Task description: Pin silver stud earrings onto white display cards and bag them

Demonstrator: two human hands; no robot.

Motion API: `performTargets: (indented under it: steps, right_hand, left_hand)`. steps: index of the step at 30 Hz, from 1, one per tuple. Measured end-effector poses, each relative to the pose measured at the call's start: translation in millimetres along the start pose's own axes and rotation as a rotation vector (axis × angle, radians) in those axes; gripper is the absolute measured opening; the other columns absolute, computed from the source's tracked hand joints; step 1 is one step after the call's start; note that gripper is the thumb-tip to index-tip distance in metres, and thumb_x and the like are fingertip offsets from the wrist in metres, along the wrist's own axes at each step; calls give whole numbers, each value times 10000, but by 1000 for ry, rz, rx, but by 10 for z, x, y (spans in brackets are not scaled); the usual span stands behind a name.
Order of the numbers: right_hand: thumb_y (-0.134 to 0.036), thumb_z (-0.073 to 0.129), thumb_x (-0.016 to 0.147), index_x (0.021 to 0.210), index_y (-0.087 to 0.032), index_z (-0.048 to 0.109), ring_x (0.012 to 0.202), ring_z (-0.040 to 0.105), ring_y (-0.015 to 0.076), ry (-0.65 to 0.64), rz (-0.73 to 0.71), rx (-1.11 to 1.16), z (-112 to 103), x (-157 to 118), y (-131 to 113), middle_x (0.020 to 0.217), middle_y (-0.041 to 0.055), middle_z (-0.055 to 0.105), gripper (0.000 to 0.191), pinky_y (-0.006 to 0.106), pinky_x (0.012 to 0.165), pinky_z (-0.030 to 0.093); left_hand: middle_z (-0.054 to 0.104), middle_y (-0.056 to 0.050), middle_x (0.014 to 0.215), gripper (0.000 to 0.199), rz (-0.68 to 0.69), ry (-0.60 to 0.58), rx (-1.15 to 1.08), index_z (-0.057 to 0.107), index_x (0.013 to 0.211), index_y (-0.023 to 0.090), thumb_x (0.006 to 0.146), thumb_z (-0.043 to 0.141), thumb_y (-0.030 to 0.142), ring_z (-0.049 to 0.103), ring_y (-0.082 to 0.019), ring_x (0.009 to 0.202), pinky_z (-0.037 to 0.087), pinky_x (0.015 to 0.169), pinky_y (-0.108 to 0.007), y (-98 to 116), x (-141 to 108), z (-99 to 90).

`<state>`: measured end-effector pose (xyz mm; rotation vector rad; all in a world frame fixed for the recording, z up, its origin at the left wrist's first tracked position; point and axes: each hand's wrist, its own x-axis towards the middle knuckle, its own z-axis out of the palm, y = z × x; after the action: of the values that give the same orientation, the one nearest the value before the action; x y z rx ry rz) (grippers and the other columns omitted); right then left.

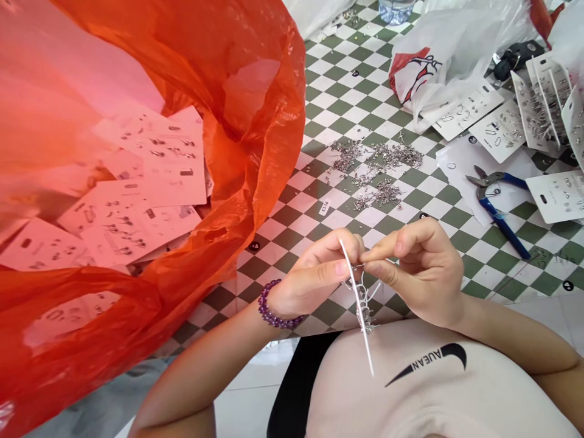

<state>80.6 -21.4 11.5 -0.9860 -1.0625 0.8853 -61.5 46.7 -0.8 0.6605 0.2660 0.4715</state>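
Observation:
A white jewellery card (360, 304), seen almost edge-on, is pinched at its top by my left hand (322, 271), which wears a purple bead bracelet (277, 307). Silver earrings (364, 304) hang on the card's right face. My right hand (417, 267) is closed, thumb and forefinger pinching a thin metal piece (359, 266) beside the card's top edge. Beyond both hands, loose small silver pieces (387, 157) lie in piles on the checkered table (296, 210).
A large red plastic bag (274, 121) with several carded earrings (173, 158) fills the left. Blue-handled pliers (499, 222) lie at the right, near more earring cards (559, 194) and a white plastic bag (456, 61). A clear container (396, 9) stands at the back.

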Motion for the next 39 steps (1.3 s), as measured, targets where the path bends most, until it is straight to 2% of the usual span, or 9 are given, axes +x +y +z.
performTargets:
  steps: [5,10,16,21,24,27,30,33,39]
  right_hand:
    - [-27,667,778,882,-240,492,759,712,127,-14,-93,-60,-13,-16,13,854,-26,738,295,239,664,598]
    - [22,632,763,909,-257,497,791,712,136,-72,-212,-74,-46,15,1,895,-14,733,343,244,662,604]
    - [36,588,762,898,-252,483,813,700,145,-164,-213,-172,-107,18,9,880,2,713,336,274,680,598]
    - [44,602,742,915,-229,501,767,687,151,-140,-218,-210,-101,-24,48,853,19,699,338,278,647,586]
    - [11,635,759,934,-219,514,763,691,139,-117,-187,-140,-64,-8,40,847,15,703,313,258,659,580]
    - [-43,632,786,979,-215,542,754,680,139,-91,-176,-103,-40,34,19,875,22,699,274,274,663,575]
    - [-102,621,806,926,-205,606,749,650,146,-61,-243,-259,-49,75,3,839,31,667,159,291,661,564]
    - [-138,627,814,860,-212,626,709,618,133,-93,-294,-401,-68,100,-11,770,17,630,87,265,623,545]
    - [-136,579,831,835,-192,576,676,573,111,-181,-257,-420,-70,95,-30,746,9,581,56,249,612,524]
  left_hand:
    - [457,18,699,116,5,19,63,538,754,181,766,649,212,406,-94,614,348,547,-210,10,-3,5]
    - [470,6,689,170,37,37,158,513,719,177,757,657,260,416,-107,621,353,544,-220,-1,-1,10]
    - [461,6,688,135,55,36,177,563,743,187,763,665,272,419,-111,629,364,568,-228,-22,12,-17]
    - [462,9,721,128,67,25,166,576,784,191,785,655,291,431,-106,655,379,590,-218,-30,12,-33]
    - [441,18,715,75,53,-22,129,548,786,191,792,622,203,425,-95,642,390,594,-206,-25,12,-44]
    - [424,19,711,151,60,-92,69,515,790,203,760,652,258,420,-108,641,396,561,-205,-19,20,-60]
    - [427,12,716,150,60,-122,52,507,798,209,773,635,282,409,-118,657,384,556,-204,-18,22,-71]
    - [425,12,729,120,39,-119,59,510,796,203,787,619,252,406,-114,667,372,571,-205,-19,15,-69]
    - [411,20,705,128,50,-83,89,497,769,198,775,625,206,386,-106,652,345,575,-197,-34,3,-48]
